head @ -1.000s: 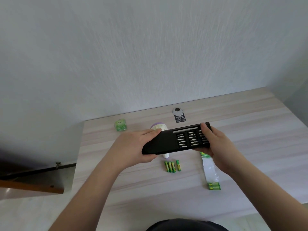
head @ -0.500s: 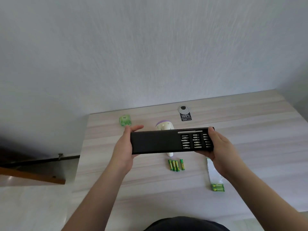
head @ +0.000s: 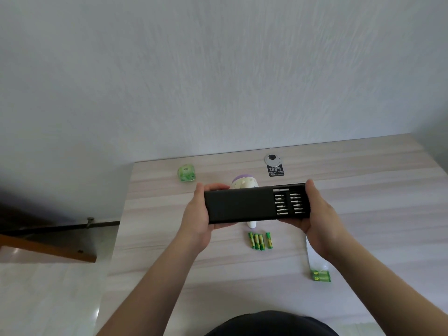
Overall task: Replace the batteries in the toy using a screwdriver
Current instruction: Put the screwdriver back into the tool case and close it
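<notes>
I hold a long black screwdriver kit (head: pixel 240 204) level above the table. My left hand (head: pixel 197 217) grips the black sleeve at its left end. My right hand (head: pixel 317 214) grips the inner tray (head: pixel 291 202) at the right end, where rows of silver bits and a silver screwdriver handle show. Behind the kit stands the white toy with a purple top (head: pixel 243 181), mostly hidden. Several green AAA batteries (head: pixel 260 240) lie side by side on the table below the kit.
A green cube-shaped object (head: pixel 186 173) sits at the back left of the wooden table (head: pixel 375 214). A round cable port with a black label (head: pixel 274 163) is at the back. A battery pack with white wrapping (head: pixel 320 274) lies at the right front. The table's left edge drops to the floor.
The sleeve has slid over more of the tray, so fewer rows of bits show now. Both hands have stayed on the kit's ends.
</notes>
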The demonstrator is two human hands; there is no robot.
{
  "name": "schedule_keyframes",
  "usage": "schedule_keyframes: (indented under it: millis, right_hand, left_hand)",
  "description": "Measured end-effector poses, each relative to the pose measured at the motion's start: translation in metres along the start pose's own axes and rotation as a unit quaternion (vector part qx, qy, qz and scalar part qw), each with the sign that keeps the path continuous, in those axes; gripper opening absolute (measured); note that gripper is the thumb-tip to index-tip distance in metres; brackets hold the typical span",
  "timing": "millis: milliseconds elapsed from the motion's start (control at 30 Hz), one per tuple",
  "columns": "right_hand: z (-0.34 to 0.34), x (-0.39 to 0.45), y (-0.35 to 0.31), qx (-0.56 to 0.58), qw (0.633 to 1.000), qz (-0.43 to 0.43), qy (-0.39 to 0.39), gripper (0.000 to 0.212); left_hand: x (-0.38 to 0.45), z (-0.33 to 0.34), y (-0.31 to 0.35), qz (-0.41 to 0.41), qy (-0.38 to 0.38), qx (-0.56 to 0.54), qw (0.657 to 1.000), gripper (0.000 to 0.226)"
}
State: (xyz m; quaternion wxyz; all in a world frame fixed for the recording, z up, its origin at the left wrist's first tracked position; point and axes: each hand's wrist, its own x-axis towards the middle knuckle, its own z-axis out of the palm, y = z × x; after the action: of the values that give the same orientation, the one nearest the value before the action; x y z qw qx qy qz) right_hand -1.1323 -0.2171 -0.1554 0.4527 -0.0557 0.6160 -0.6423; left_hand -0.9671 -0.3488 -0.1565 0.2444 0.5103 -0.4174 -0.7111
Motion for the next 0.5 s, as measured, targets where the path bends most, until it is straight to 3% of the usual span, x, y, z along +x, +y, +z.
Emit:
schedule_keyframes:
  millis: [500]
  right_hand:
    - [0.003, -0.006, 0.012, 0.014, 0.996, 0.056, -0.073, 0.060]
  left_hand:
    - [-0.002, 0.008, -0.008, -0.011, -0.011, 0.005, 1.000, 0.059]
